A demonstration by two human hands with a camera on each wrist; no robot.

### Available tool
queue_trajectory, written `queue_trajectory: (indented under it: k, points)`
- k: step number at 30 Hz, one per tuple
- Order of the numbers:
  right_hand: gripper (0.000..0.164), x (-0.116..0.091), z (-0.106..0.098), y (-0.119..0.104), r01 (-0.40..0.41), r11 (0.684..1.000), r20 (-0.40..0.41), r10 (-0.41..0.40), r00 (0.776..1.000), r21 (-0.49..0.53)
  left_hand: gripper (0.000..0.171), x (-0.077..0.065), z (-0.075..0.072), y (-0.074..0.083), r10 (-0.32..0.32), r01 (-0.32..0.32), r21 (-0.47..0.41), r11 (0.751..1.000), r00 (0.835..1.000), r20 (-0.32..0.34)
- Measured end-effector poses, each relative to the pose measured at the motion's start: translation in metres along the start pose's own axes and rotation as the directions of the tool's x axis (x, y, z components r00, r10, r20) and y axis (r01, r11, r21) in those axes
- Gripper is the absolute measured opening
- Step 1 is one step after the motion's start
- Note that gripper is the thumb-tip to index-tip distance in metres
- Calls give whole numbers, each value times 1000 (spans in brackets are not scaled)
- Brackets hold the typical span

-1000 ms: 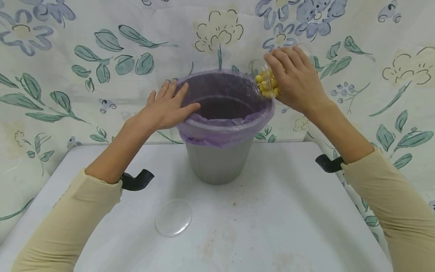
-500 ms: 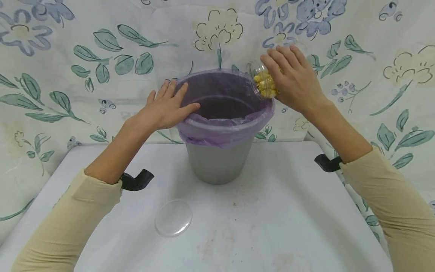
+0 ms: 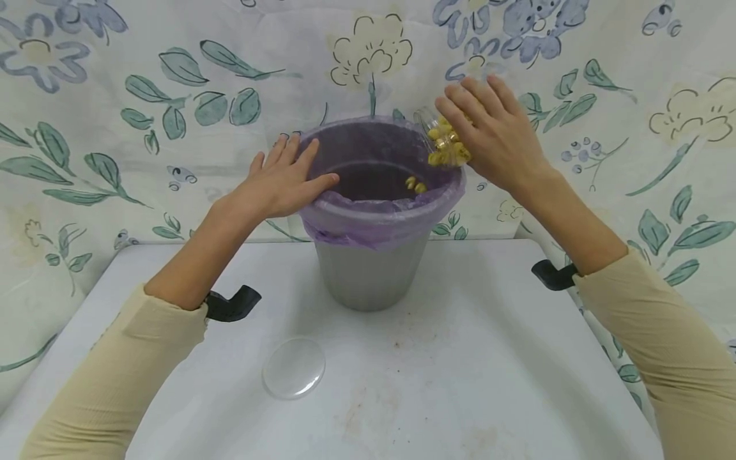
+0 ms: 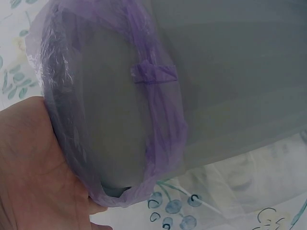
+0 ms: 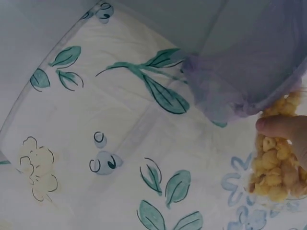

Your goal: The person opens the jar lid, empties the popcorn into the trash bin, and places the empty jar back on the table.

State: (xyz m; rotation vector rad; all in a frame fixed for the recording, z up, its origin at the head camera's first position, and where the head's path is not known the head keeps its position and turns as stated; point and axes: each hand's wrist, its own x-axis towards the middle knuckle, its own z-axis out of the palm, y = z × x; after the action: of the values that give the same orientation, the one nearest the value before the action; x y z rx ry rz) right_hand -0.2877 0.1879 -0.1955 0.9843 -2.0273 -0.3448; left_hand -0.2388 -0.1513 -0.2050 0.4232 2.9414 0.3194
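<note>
My right hand (image 3: 499, 137) grips a clear jar (image 3: 425, 121) tipped on its side, its mouth over the right rim of a grey trash bin (image 3: 370, 275). Yellow, popcorn-like pieces (image 5: 273, 165) fill much of the jar. A few loose yellow pieces (image 3: 420, 188) show inside the bin opening, below the jar's mouth. A purple bag (image 3: 374, 230) lines the bin and folds over its rim. With fingers spread, my left hand (image 3: 282, 182) rests on the left rim; its palm lies against the bag in the left wrist view.
A round clear lid (image 3: 293, 369) lies on the white table (image 3: 489, 358) in front of the bin. Floral cloth (image 3: 230, 166) hangs close behind the bin. Brownish specks and stains mark the table's middle.
The jar in my right hand has moved slightly left and tilted further mouth-down. A few yellow pieces have left it and appear inside the bin. My left hand stays put.
</note>
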Motion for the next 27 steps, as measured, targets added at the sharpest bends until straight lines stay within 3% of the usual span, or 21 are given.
queue_trajectory:
  k: [11,20,27]
  points:
    - [60,1,-2,-3,-22,1000,16,22,1000,9,85,0,0,0,-3,3,-2,1000,1000,-2]
    - [71,4,-3,-3,-25,1000,78,26,997,-16,85,-1,0,0,-3,3,-9,1000,1000,-6]
    - [81,4,-2,-4,61,990,84,-50,995,-129,85,-1,0,0,2,-2,-10,1000,1000,-12]
